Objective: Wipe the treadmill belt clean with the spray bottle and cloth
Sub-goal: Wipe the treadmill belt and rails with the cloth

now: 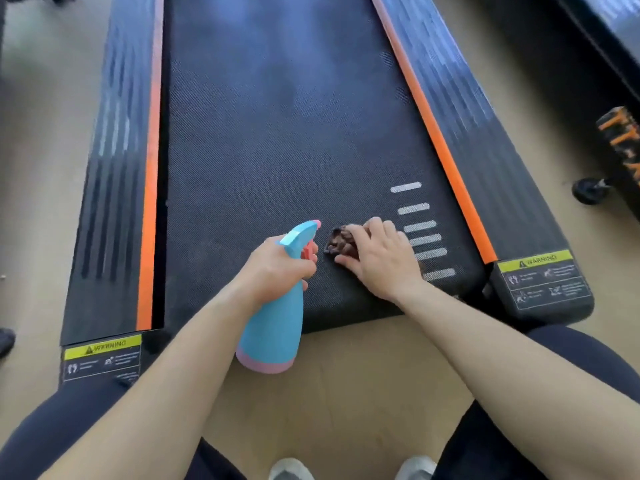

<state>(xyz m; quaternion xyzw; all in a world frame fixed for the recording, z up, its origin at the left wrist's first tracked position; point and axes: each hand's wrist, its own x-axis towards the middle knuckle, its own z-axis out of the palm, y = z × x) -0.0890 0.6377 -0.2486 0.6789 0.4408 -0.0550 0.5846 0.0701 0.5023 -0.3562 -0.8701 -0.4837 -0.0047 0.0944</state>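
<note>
The black treadmill belt (277, 133) runs away from me between two orange-edged side rails. My left hand (273, 268) grips the neck of a blue spray bottle (273, 327) with a pink base and trigger, its nozzle aimed forward over the belt's near end. My right hand (379, 258) presses a crumpled dark brown cloth (337, 240) onto the belt, fingers curled over it, just left of a row of white stripes (420, 226). Most of the cloth is hidden under the hand.
Left side rail (114, 188) and right side rail (485, 161) carry yellow warning labels at their near ends. Another machine with a small wheel (588, 190) stands at the right. Beige floor lies beneath my knees and shoes.
</note>
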